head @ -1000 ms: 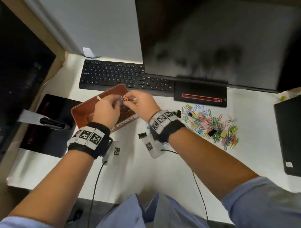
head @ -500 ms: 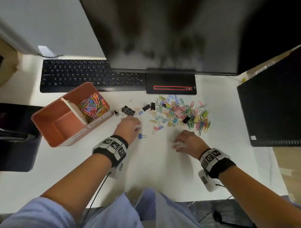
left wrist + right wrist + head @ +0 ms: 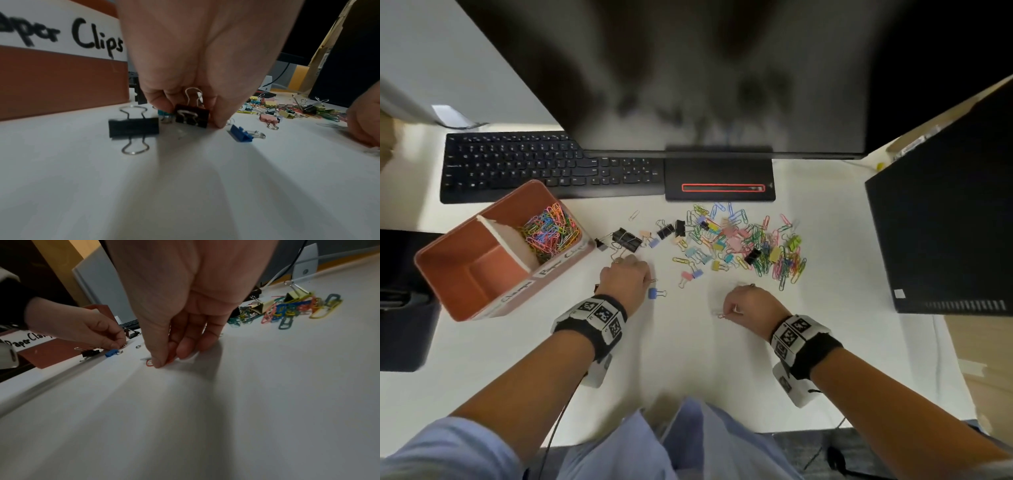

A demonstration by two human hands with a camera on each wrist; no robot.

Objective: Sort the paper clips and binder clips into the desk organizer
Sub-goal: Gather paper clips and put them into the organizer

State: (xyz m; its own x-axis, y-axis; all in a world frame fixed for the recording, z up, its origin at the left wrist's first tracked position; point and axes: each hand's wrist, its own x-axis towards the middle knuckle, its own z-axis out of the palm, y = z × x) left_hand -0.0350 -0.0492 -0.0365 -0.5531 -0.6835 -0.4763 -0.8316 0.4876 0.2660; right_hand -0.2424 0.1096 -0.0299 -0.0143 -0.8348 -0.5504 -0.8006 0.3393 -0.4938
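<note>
An orange desk organizer (image 3: 448, 274) stands at the left, and its far compartment holds several coloured paper clips (image 3: 549, 233). A mixed pile of paper clips and binder clips (image 3: 739, 243) lies in front of the monitor base. My left hand (image 3: 625, 274) is down on the desk beside the organizer. In the left wrist view its thumb and fingers pinch a black binder clip (image 3: 192, 117). Another black binder clip (image 3: 133, 128) and a blue binder clip (image 3: 654, 293) lie loose beside it. My right hand (image 3: 732, 310) pinches a red paper clip (image 3: 149, 362) against the desk.
A black keyboard (image 3: 534, 168) and the monitor base (image 3: 719, 178) lie behind the clips, under a large monitor (image 3: 705, 85). A black box (image 3: 945, 222) stands at the right and a dark object (image 3: 404, 301) at the left. The white desk's front edge is by my lap.
One second ago both hands were together over the organizer. They have come down and apart onto the desk, the left taking hold of a black binder clip and the right a red paper clip.
</note>
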